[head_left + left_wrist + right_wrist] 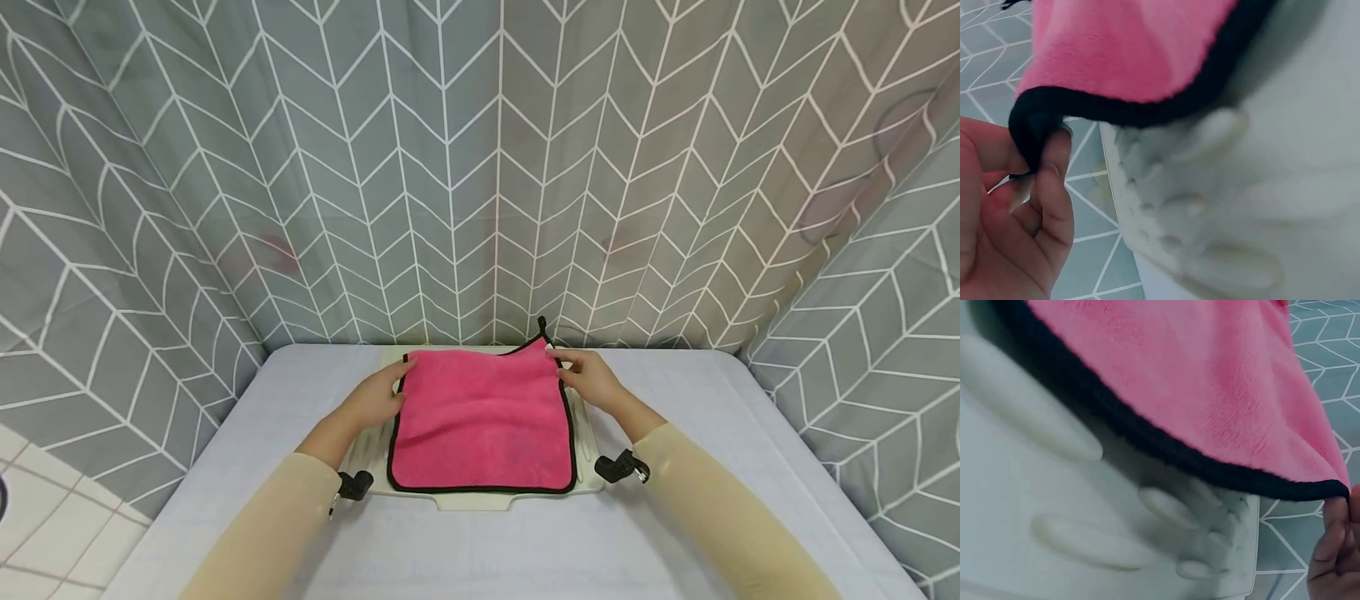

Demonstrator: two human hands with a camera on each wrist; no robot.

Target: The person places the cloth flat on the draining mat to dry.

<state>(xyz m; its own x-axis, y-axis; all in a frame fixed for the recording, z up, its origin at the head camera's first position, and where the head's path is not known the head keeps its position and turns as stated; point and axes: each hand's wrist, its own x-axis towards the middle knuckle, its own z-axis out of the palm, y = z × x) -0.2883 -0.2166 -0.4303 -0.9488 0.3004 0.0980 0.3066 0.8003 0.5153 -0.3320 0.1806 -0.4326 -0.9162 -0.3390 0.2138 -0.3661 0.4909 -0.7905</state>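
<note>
A pink towel [483,425] with black edging is spread over a cream plastic board [472,502] with raised ridges. At its far left corner my left hand [375,398] pinches the black edge; the left wrist view shows the thumb and fingers [1054,206] gripping that corner above the board. On the other side, my right hand [592,381] pinches the towel near its far right corner, where a black hanging loop [542,323] sticks up. In the right wrist view the towel's edge hangs over the board's ridges [1085,540], lifted at the pinched corner. The near part of the towel lies flat on the board.
The board lies on a table with a white cloth [675,533]. A grey curtain [480,167] with a white zigzag pattern stands behind the table and along both sides. White floor tiles [45,517] show at the lower left.
</note>
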